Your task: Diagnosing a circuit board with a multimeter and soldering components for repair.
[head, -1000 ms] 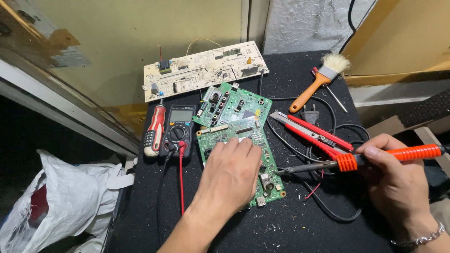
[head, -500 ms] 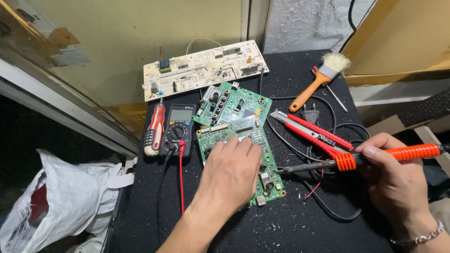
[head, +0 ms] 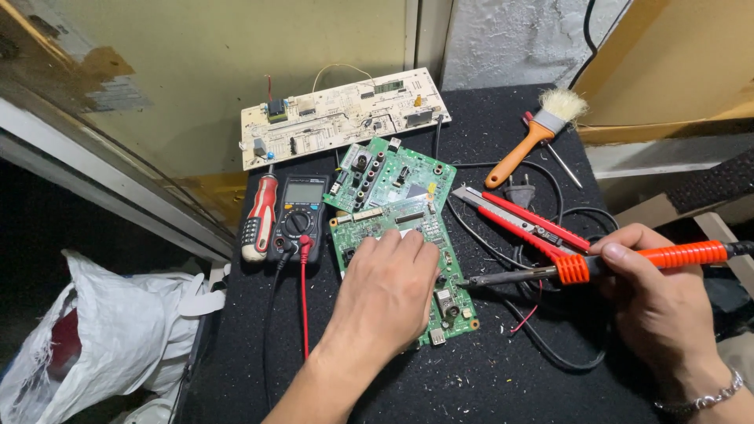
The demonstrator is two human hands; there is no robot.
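My left hand (head: 387, 294) lies flat, fingers together, on a green circuit board (head: 452, 302) on the black mat, pressing it down. My right hand (head: 656, 302) grips the orange handle of a soldering iron (head: 597, 267); its dark tip points left and ends right at the board's right edge. A second green circuit board (head: 390, 174) lies just behind the first, overlapping it slightly.
A beige circuit board (head: 342, 116) lies at the back. A black multimeter (head: 300, 213) with leads and a red-handled screwdriver (head: 259, 216) sit left of the boards. Red utility knife (head: 522, 221), orange-handled brush (head: 534, 133) and black cable (head: 550, 353) to the right. White plastic bag (head: 102, 338) lower left.
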